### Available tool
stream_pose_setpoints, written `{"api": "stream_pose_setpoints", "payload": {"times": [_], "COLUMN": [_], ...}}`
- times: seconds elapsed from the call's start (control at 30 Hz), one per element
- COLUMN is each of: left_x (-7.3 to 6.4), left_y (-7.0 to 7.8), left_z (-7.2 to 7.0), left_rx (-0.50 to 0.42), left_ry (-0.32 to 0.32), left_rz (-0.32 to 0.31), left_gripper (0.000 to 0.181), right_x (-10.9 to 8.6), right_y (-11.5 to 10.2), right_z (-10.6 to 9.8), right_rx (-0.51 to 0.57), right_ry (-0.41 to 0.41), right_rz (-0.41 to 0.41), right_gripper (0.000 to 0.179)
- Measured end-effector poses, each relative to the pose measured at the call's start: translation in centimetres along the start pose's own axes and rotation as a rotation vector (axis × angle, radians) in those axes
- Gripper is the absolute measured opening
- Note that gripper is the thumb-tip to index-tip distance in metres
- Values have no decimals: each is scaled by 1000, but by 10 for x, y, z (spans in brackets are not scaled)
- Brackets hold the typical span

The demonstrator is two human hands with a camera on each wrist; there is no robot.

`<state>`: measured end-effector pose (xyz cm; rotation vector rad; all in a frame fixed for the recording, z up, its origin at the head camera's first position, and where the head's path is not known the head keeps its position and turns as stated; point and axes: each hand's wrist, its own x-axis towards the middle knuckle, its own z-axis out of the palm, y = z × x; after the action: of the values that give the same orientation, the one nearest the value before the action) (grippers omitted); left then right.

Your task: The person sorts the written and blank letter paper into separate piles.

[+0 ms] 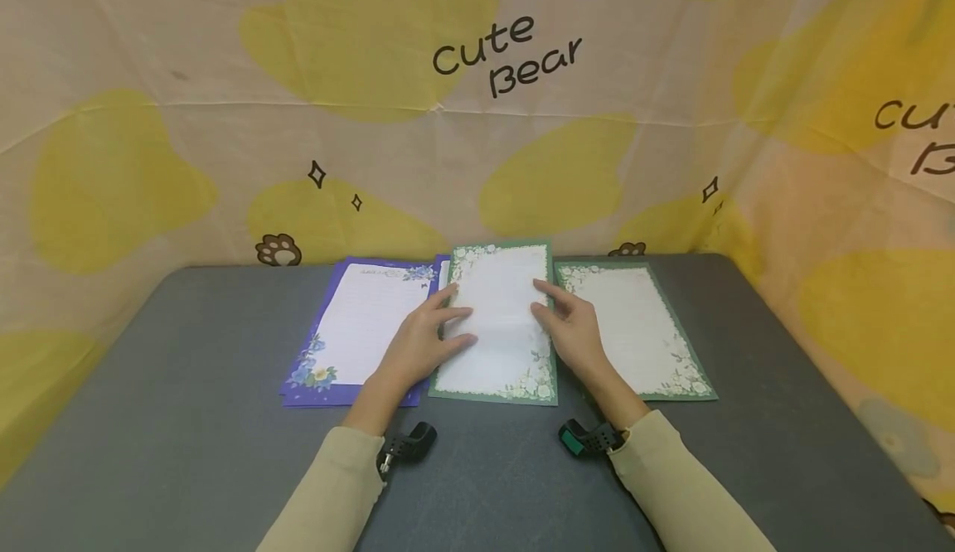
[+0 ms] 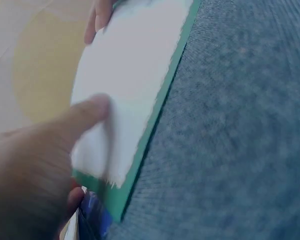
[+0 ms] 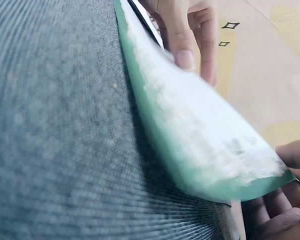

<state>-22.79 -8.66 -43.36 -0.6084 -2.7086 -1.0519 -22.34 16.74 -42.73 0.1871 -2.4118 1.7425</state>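
Note:
A sheet of letter paper (image 1: 496, 320) with a green border and pale flowers is held slightly raised between both hands in the head view. My left hand (image 1: 418, 341) grips its left side, thumb over the face; the left wrist view shows that thumb (image 2: 90, 112) on the white area and a fingertip below the edge. On the opposite side my right hand (image 1: 578, 332) pinches the edge. In the right wrist view the sheet (image 3: 205, 120) bows, with the right thumb above it and the other right fingers (image 3: 280, 212) underneath.
Purple-bordered sheets (image 1: 366, 328) with blue flowers lie overlapping on the left, and another purple edge shows behind the held sheet. A second green-bordered sheet (image 1: 634, 332) lies at the right. They rest on a dark grey table (image 1: 485, 486) before a yellow-patterned cloth (image 1: 395, 46).

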Motion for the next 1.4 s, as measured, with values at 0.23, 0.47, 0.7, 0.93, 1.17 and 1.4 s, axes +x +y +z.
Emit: {"api": "stream_pose_setpoints", "payload": {"times": [0.23, 0.47, 0.7, 0.93, 1.17, 1.4], "left_x": [3, 3, 2, 1, 0, 10], "left_y": [1, 1, 7, 25, 54, 83], "left_z": [0, -2, -3, 3, 12, 19], "left_rx": [-257, -475, -523, -407, -346, -378], "left_ry": [132, 217, 168, 143, 142, 129], "left_rz": [-211, -322, -317, -254, -134, -135], "left_gripper": [44, 38, 37, 41, 42, 44], "right_x": [1, 2, 1, -3, -5, 2], "right_y": [1, -3, -9, -25, -33, -25], "right_z": [0, -3, -18, -33, -45, -74], "right_rx": [119, 136, -37, -371, -515, -315], "right_ry": [35, 14, -77, -4, 174, 225], "right_rz": [15, 39, 40, -78, -20, 152], "right_gripper": [42, 43, 49, 42, 26, 27]}}
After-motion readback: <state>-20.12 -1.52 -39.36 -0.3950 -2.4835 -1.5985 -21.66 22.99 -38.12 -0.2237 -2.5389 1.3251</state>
